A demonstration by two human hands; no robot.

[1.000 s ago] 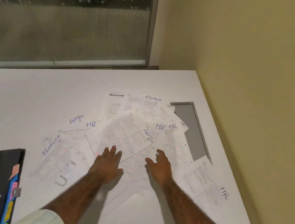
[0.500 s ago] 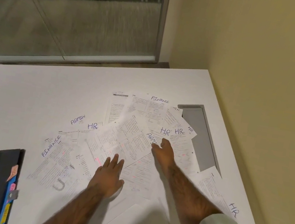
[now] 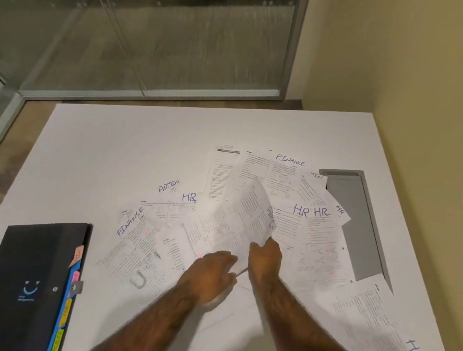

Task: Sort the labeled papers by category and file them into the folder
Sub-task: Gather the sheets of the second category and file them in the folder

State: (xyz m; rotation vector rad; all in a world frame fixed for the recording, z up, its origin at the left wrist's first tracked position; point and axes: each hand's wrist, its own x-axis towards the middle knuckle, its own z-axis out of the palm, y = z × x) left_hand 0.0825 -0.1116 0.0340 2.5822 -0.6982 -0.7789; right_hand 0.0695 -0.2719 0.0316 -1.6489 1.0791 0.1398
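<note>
Papers [image 3: 318, 251] labelled FINANCE, HR and ADMIN lie fanned from the table's [image 3: 137, 144] middle to its right edge; right hand [image 3: 263, 259] pinches an ADMIN sheet [image 3: 242, 220], lifted and curling above the pile; left hand [image 3: 209, 275] curls at that sheet's near edge, grip unclear; black folder [image 3: 29, 279] lies at the near left corner.

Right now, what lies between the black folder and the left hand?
Head view: the FINANCE-labeled sheet and overlapping papers, plus a bare table strip beside the folder.
</note>
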